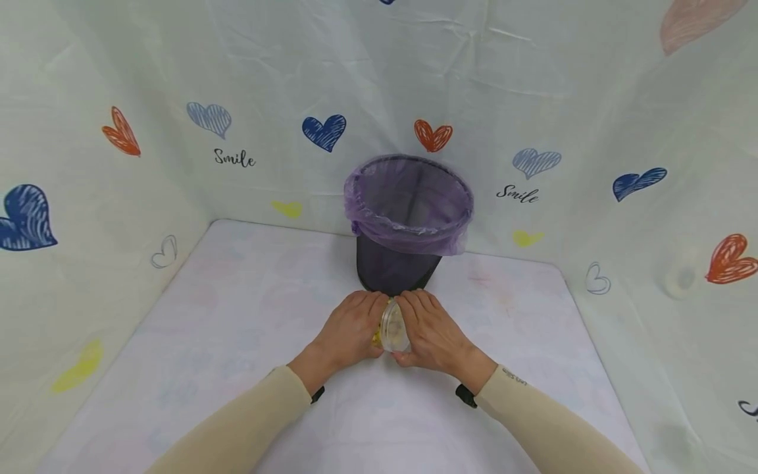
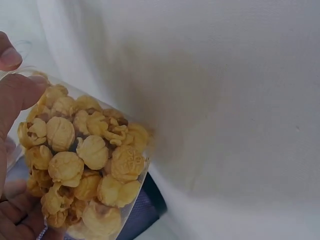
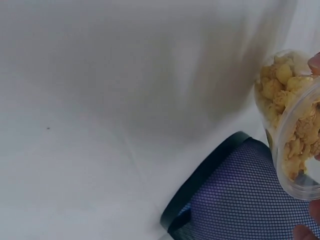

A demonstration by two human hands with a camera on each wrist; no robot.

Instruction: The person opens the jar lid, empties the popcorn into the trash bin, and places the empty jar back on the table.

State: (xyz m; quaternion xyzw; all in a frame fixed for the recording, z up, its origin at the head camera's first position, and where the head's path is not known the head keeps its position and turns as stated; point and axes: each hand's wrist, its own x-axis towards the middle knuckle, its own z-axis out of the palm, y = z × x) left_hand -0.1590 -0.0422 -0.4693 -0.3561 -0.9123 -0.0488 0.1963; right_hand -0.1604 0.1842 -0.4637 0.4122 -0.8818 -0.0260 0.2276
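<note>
Between both hands lies a clear plastic tub [image 2: 90, 160] full of golden caramel popcorn, tipped on its side just above or on the table. My left hand [image 1: 349, 332] grips the tub's body, its thumb and fingers curled around the wall. At the other end, my right hand [image 1: 435, 332] holds the round clear lid [image 1: 395, 327] by its rim. In the right wrist view the lid sits against the tub's mouth, with popcorn showing through it; only a few fingertips [image 3: 314, 210] appear at that view's edge.
A dark mesh waste bin [image 1: 393, 266] stands right behind the hands, lined with a purple plastic bag [image 1: 456, 237] folded over its rim. A white table [image 1: 266, 296] spreads around it. Pale cloth [image 1: 266, 79] printed with hearts hangs at the back and sides.
</note>
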